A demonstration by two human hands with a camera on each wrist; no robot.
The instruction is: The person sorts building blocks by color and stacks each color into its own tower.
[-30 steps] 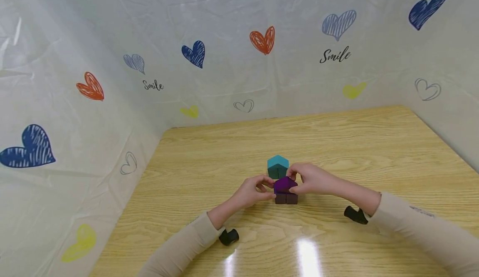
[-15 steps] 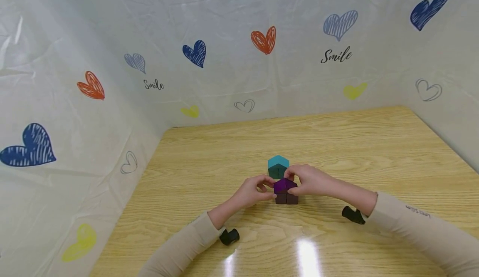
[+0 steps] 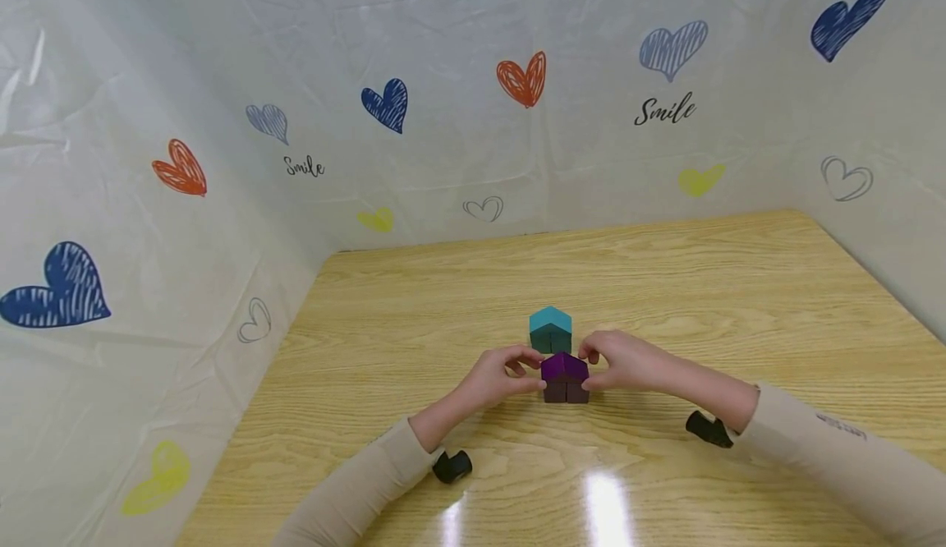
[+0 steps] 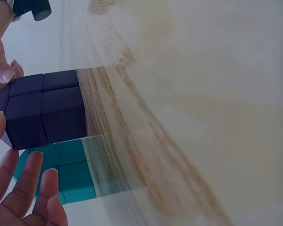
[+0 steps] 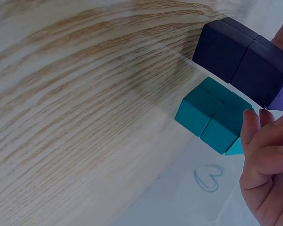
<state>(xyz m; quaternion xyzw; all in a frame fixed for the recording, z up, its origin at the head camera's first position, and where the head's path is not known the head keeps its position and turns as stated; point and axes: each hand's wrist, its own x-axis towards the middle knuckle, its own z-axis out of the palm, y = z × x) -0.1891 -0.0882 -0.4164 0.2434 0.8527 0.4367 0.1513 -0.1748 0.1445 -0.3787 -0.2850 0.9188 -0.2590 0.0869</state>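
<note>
A small house-shaped stack of blocks stands on the wooden table, with dark cubes (image 4: 63,110) below and a purple roof block (image 3: 564,365) on top. My left hand (image 3: 504,380) is at its left side, thumb tip right at the edge and fingers extended near the back corner. On the other side my right hand (image 3: 628,360) has its thumb by the stack's right edge, with its fingers loosely bent and apart from the roof. A similar teal house-shaped stack (image 3: 550,330) stands just behind; the right wrist view shows its teal cubes (image 5: 212,113) close to the right fingertips.
The wooden table (image 3: 414,309) extends around both stacks. White sheeting (image 3: 443,161) printed with hearts and "Smile" hangs behind and along the sides. A black wrist device (image 3: 452,466) sits below the left cuff, and another black wrist device (image 3: 709,429) below the right.
The purple roof block has straightened and sits squarely over the dark cubes. My right hand has let go of it and drawn slightly right; my left hand has barely moved.
</note>
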